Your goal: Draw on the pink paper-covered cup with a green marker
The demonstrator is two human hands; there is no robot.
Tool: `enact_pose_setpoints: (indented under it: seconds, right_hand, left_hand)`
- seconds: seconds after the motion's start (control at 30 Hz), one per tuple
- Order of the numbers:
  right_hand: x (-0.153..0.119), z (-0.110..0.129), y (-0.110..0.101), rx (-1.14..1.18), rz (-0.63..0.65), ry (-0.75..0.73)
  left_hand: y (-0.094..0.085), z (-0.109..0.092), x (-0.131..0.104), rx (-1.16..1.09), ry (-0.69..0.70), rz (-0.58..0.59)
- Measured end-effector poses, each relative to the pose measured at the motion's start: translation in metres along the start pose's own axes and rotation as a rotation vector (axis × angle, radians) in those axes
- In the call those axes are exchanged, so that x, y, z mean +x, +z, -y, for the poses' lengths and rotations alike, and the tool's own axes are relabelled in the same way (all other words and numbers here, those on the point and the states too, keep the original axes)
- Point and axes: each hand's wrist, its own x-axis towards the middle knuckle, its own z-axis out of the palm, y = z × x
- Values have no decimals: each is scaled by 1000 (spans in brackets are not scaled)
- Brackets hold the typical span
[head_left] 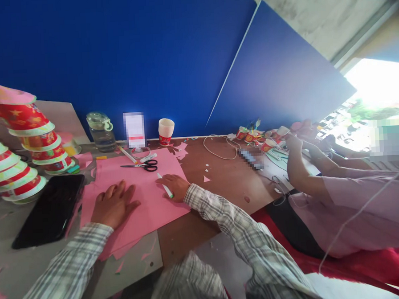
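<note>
Pink paper sheets lie stacked on the table in front of me. My left hand rests on the left part of the top sheet, fingers spread and thumb out, holding nothing. In my right hand is a white marker with a green end, gripped against the paper's right side; the fingertips are partly hidden behind it. Black-handled scissors lie on the paper's far part, beyond both hands. Another white marker with a yellowish end lies near the scissors at the far edge.
Stacked red paper cups stand at the left, beside a black phone. A water bottle and white cups line the blue partition. Co-workers' arms reach in at the right, near a cable and paper scraps.
</note>
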Motion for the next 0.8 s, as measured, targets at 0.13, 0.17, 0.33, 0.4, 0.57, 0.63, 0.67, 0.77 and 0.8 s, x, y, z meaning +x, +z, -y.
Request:
enact_pose_setpoints:
  seconds: [0.13,0.17,0.33,0.4,0.57,0.63,0.67,0.77,0.8]
  right_hand:
    - [-4,2,-3,44,-48,20]
    - [-5,4,-2,61,-63,30]
    - [-5,11,7,125,-118,47]
    - [-3,13,12,127,-129,50]
    - [-4,15,23,111,-205,85]
    - [-5,15,26,108,-227,80]
    - [-6,15,27,109,-232,78]
    - [-7,13,29,108,-241,84]
    - [-7,13,29,105,-244,87]
  left_hand:
    - [1,10,-9,19,22,-81]
    - [2,14,-13,27,28,-92]
    - [-1,32,-28,-16,92,-106]
    - [-4,38,-25,-82,105,-147]
    - [-2,45,-6,-51,28,-219]
    - [0,44,-5,-16,-2,-172]
    - [0,42,-8,-11,-6,-152]
    - [-10,38,-25,-59,59,-87]
    - [-17,38,-32,-102,108,-47]
